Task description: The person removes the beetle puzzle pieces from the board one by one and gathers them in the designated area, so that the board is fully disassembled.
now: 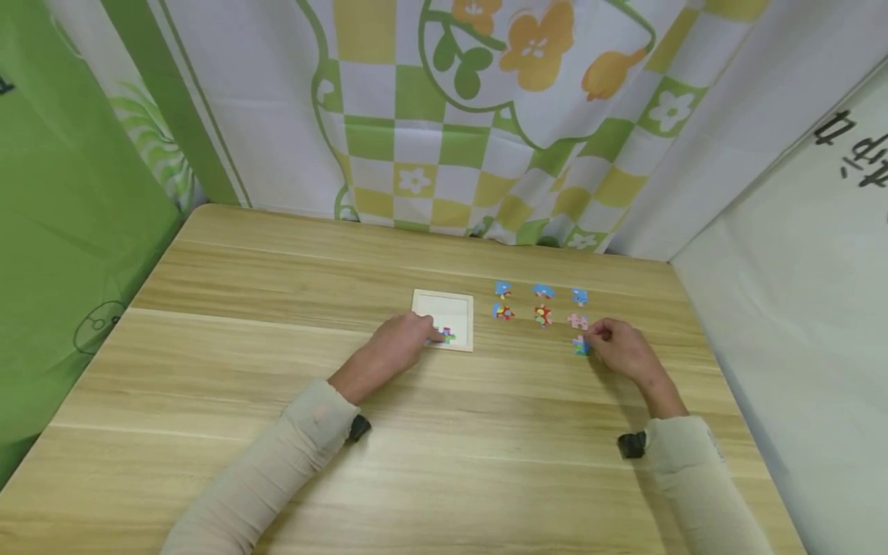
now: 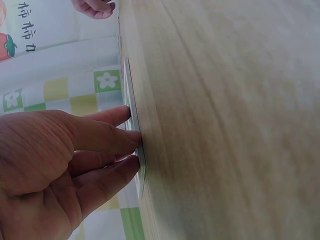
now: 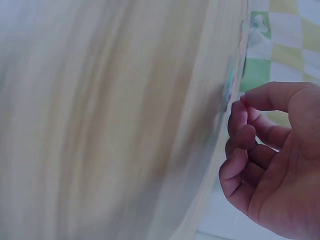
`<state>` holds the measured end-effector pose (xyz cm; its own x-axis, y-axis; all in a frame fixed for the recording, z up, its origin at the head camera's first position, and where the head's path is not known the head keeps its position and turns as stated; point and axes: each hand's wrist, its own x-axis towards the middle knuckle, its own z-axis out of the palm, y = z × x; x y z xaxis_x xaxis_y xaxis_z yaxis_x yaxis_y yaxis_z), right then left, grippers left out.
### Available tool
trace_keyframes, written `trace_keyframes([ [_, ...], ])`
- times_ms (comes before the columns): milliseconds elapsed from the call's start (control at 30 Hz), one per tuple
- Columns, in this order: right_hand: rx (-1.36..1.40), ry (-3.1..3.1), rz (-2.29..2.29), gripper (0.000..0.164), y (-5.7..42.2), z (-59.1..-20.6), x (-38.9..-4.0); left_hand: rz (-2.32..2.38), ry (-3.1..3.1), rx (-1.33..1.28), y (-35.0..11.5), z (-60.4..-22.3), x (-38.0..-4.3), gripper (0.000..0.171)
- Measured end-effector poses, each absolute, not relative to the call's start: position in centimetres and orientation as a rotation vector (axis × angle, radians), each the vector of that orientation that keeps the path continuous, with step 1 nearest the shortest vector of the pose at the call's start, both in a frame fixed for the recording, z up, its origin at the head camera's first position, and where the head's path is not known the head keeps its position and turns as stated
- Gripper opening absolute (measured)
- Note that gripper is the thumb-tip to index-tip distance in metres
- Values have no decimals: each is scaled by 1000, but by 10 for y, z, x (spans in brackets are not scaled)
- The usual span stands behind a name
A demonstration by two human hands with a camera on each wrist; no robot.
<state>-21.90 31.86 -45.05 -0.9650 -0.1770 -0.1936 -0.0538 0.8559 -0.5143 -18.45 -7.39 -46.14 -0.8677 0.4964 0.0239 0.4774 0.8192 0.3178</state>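
My left hand [image 1: 402,339] reaches over a white puzzle tray [image 1: 469,320] with a pale rim, and its extended fingertips rest on the tray's lower part. By the index fingertip, small colorful jigsaw pieces [image 1: 449,337] show inside, partly hidden by the hand. Seen in the left wrist view, that hand [image 2: 85,165] has thumb and fingers spread along the tray's rim [image 2: 131,85]. My right hand [image 1: 620,351] is at a blue-green jigsaw piece [image 1: 580,347]. In the right wrist view its thumb and index tips [image 3: 242,100] meet; whether they pinch the piece's edge is unclear.
Several more jigsaw pieces lie in rows right of the tray, among them a pink one [image 1: 577,321], a red one [image 1: 543,315] and a blue one [image 1: 544,290]. The wooden table [image 1: 444,447] ends at a checkered curtain [image 1: 444,154] behind and a white cloth [image 1: 798,308] on the right.
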Motion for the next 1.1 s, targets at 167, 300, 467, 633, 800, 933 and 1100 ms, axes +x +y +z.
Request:
trace_keyframes([
  [167,-313,2788,-847,26,296,-441,-215,485,2952,800,-77,-461,-185,32],
  [300,-484,2747,-925,17,264,-432,-214,500,2978,832,-84,-461,-186,24],
  [467,-672,2669,-958,11,221,-432,-215,535,2971,906,-90,-461,-187,35],
  [633,-738,2572,-981,8,179,-438,-220,540,2964,924,-91,-461,-188,53],
  [800,-770,2590,-910,9,150,-445,-225,540,2955,895,-90,-462,-189,54],
  [933,-825,2623,-837,8,135,-448,-226,576,2949,839,-88,-463,-190,51],
  [1100,-778,2625,-786,16,123,-449,-225,591,2956,840,-87,-463,-190,47],
])
